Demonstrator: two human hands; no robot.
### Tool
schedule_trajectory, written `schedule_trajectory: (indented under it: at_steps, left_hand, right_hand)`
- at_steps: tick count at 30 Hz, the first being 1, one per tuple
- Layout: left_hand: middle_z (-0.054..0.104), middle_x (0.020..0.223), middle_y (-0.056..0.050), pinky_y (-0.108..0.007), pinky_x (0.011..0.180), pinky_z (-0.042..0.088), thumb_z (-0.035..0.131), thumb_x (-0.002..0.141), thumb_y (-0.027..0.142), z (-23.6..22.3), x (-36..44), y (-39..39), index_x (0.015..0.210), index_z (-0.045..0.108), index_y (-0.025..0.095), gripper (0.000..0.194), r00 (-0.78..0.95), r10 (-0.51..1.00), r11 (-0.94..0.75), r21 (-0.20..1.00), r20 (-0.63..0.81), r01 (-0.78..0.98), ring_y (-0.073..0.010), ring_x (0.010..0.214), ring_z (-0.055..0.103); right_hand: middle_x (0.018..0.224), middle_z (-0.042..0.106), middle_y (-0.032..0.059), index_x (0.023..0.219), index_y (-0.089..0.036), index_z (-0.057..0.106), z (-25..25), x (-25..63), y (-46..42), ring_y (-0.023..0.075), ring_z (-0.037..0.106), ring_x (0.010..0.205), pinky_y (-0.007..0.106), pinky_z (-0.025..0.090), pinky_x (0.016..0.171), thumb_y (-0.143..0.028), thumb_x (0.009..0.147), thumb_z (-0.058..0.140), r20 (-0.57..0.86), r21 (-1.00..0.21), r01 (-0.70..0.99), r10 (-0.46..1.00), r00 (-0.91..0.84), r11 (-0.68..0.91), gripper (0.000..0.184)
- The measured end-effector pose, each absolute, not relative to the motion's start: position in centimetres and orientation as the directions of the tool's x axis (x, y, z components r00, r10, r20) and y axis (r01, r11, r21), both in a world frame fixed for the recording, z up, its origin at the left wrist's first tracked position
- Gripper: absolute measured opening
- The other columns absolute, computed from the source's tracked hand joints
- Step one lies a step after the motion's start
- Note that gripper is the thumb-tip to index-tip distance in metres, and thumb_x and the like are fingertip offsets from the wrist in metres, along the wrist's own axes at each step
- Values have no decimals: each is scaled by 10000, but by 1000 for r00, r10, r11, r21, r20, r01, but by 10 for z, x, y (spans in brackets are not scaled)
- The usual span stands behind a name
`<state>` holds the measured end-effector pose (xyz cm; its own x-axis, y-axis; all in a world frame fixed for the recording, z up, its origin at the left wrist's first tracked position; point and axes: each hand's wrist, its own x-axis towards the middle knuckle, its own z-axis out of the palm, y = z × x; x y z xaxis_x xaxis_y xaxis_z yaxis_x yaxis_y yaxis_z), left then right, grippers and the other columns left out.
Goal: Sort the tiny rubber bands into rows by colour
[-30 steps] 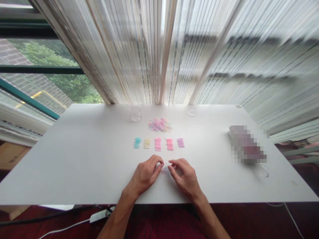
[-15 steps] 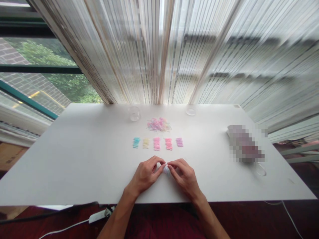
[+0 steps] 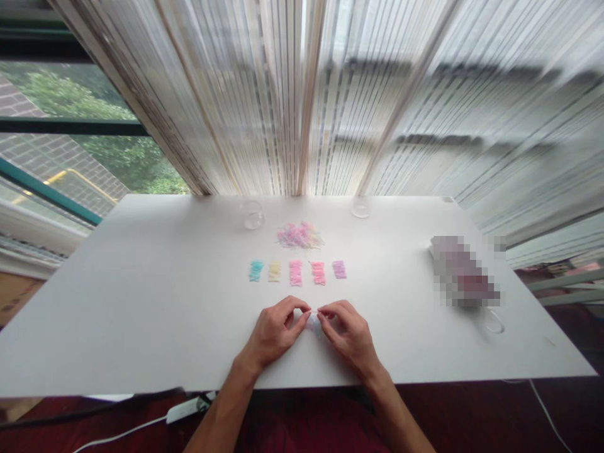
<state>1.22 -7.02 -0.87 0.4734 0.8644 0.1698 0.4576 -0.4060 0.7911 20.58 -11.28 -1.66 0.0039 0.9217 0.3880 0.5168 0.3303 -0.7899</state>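
My left hand (image 3: 282, 326) and my right hand (image 3: 347, 328) meet near the front of the white table, each with thumb and forefinger pinched. Between the fingertips runs a thin pale strip (image 3: 314, 311), gripped at both ends; its exact kind is too small to make out. Just below it lies a small pale-blue cluster (image 3: 313, 323), partly covered by my fingers. Beyond my hands, small thin pieces form a row of stacks: teal (image 3: 255, 271), yellow (image 3: 274, 272), pink (image 3: 296, 273), coral (image 3: 319, 273) and purple (image 3: 339, 269). Behind them sits a loose mixed pile (image 3: 300, 235).
A clear round container (image 3: 253, 217) stands at the back left, and a clear lid-like disc (image 3: 360, 211) lies to its right. A blurred-out object with a white loop (image 3: 494, 321) rests on the right. Striped curtains (image 3: 302, 126) hang behind the table (image 3: 141, 302).
My fingertips have drawn slightly apart, so more of the thin pale strip shows between them. The view has shifted a little; the stacks and pile look the same.
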Motion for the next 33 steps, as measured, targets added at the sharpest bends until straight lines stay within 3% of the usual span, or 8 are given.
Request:
schedule_trajectory:
  at_steps: [23, 29, 33]
  left_hand:
    - [657, 866, -3, -214, 601, 426, 576, 957, 218, -6, 14, -71, 952, 658, 188, 88, 458, 861, -436, 783, 221, 443, -92, 601, 492]
    - [637, 781, 2, -218, 619, 432, 642, 941, 245, 3, 24, -66, 966, 741, 216, 106, 325, 896, -434, 757, 304, 489, -104, 615, 507]
    - [767, 884, -10, -217, 649, 465, 682, 920, 236, 1, 35, -52, 969, 780, 224, 111, 256, 921, -387, 782, 295, 489, -111, 660, 583]
  right_hand:
    - [827, 674, 25, 930, -211, 685, -16, 206, -112, 156, 623, 721, 268, 523, 648, -200, 944, 623, 375, -802, 510, 927, 23, 311, 65]
    - [836, 681, 19, 1106, -201, 665, -18, 206, -112, 147, 626, 675, 269, 536, 634, -248, 951, 612, 335, -836, 514, 920, 202, 192, 171]
    - [855, 691, 25, 1125, -190, 664, -19, 207, -112, 144, 629, 663, 270, 546, 639, -279, 959, 593, 290, -862, 492, 914, 284, 121, 201]
